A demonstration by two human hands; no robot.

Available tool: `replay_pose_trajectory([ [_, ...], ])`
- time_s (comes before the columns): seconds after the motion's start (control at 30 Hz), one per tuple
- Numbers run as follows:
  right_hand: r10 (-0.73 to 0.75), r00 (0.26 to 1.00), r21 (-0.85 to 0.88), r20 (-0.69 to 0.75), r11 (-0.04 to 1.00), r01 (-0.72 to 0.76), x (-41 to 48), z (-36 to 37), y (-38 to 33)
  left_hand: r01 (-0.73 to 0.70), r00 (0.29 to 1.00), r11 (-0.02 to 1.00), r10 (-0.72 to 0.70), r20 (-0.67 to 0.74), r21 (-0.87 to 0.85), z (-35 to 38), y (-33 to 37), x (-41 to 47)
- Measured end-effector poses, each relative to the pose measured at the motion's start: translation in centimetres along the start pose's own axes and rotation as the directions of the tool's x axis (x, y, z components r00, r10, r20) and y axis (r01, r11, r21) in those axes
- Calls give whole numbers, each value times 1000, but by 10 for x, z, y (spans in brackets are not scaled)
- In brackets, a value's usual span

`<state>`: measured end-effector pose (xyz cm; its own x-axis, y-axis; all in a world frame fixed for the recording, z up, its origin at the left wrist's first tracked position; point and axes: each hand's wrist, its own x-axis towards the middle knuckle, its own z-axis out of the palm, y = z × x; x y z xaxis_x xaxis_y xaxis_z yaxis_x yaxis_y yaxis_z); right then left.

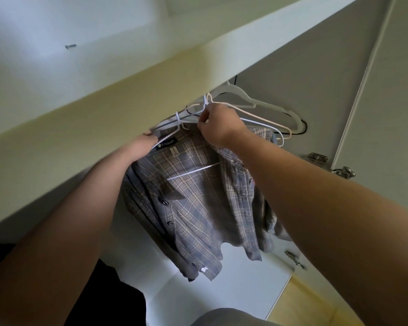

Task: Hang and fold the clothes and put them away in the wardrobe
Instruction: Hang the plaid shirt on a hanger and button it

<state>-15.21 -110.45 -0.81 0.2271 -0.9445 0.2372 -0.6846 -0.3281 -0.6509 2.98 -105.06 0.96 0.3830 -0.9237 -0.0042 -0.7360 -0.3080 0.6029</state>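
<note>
A grey-and-tan plaid shirt [198,208] hangs on a white wire hanger [191,171] inside the wardrobe, just under the shelf. My left hand [144,143] grips the shirt's collar and the hanger's left shoulder beside the black neck label. My right hand [218,127] pinches the hanger's neck near its hook, at the collar's right side. The hook sits at the rail, which the shelf edge mostly hides.
Several empty hangers [264,109], white and pale, hang to the right behind my right hand. The thick wardrobe shelf [104,109] crosses overhead. An open door with metal hinges [318,157] stands at right. The white wardrobe floor [233,290] lies below.
</note>
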Motion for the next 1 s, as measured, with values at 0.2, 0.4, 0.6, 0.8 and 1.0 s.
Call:
replay_pose_trajectory([
  [0.2, 161, 986, -8, 29, 987, -161, -7, -2, 9, 54, 998, 986, -47, -53, 156, -6, -18, 3],
  [0.4, 104, 992, 11, 73, 994, -105, -17, 4, 7, 140, 974, 982, -114, -195, 128, -7, -45, 14],
  [0.6, 55, 997, -110, 62, 993, -48, -24, 12, 9, 196, 939, 970, -227, -259, -142, -4, -70, 12],
  [0.8, -88, 994, -404, -60, 913, 56, -30, 23, 17, 317, 941, 823, -336, 45, -472, -10, -85, 7],
  [1.0, -138, 986, -486, -95, 871, 75, -36, 26, 12, 410, 912, 717, -323, 252, -564, -15, -90, 8],
])
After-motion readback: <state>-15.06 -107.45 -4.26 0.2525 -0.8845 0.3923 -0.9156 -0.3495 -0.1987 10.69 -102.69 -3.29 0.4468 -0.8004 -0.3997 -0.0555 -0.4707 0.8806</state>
